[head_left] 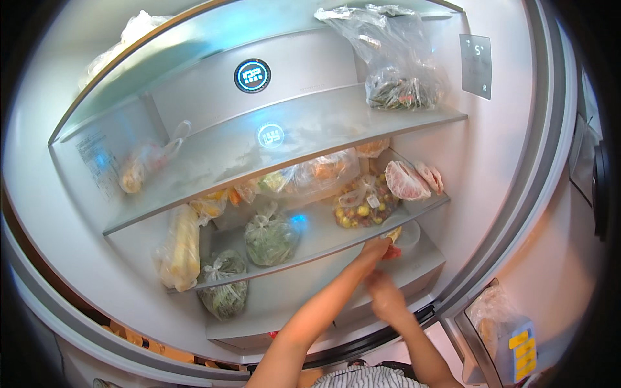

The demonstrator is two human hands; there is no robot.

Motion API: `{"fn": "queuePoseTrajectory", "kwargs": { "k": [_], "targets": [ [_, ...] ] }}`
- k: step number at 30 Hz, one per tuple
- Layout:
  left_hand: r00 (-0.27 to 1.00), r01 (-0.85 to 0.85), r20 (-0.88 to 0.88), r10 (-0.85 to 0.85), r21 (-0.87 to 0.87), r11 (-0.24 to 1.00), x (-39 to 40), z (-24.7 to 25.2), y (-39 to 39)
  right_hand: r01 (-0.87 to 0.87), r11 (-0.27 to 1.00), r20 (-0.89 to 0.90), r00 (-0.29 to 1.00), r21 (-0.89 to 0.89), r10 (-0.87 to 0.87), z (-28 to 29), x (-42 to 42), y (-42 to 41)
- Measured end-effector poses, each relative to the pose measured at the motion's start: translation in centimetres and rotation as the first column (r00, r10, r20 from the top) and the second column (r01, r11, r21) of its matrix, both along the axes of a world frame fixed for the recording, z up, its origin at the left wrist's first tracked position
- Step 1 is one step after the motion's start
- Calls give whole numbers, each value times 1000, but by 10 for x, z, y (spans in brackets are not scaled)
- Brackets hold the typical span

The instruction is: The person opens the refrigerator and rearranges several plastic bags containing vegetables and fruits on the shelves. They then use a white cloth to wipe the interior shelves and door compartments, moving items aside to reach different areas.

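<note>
Deep in an open refrigerator, my left hand reaches under the front edge of the middle glass shelf. A small red and yellow item shows at its fingers and seems gripped by them; its kind is unclear. Just behind it a translucent round bowl stands on the bottom surface. My right hand is blurred, below and close to my left wrist; its fingers are not clear. Above the left hand, a knotted bag of small yellow and reddish fruits sits beside peeled pomelo pieces.
Bagged greens and another bag of greens stand left, near a bag of long pale-yellow food. A large plastic bag rests on the upper shelf. The door bin at right holds a blue-and-yellow package.
</note>
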State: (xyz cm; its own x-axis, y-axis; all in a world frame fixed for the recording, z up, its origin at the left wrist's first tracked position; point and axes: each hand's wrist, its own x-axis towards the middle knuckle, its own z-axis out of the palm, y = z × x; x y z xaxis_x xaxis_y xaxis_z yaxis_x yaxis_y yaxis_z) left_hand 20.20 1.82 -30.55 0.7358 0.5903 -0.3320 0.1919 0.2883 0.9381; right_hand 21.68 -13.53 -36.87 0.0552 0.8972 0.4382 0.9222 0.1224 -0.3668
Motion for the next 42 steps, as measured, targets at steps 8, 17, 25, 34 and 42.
{"fn": "queuePoseTrajectory", "kwargs": {
  "k": [8, 17, 25, 34, 42],
  "targets": [
    [997, 22, -80, -24, -17, 1000, 4, -16, 16, 378, 922, 79, 920, 87, -384, -22, 40, -8],
    [1000, 19, 15, -19, 48, 999, -3, 4, 0, -141, 988, 22, 990, 70, 140, -10, -87, 2],
    [997, -10, 78, 3, 92, 996, -83, 24, -44, 385, 920, 58, 919, 72, -389, -12, 51, -13],
    [948, -253, 194, 252, -16, 967, -252, 6, -124, -107, 992, 23, 994, 65, 106, -30, -86, 32],
    [808, -577, 174, 562, 44, 816, -298, 6, -129, -406, 905, 196, 884, -127, 424, -9, -87, 84]
  ]
}}
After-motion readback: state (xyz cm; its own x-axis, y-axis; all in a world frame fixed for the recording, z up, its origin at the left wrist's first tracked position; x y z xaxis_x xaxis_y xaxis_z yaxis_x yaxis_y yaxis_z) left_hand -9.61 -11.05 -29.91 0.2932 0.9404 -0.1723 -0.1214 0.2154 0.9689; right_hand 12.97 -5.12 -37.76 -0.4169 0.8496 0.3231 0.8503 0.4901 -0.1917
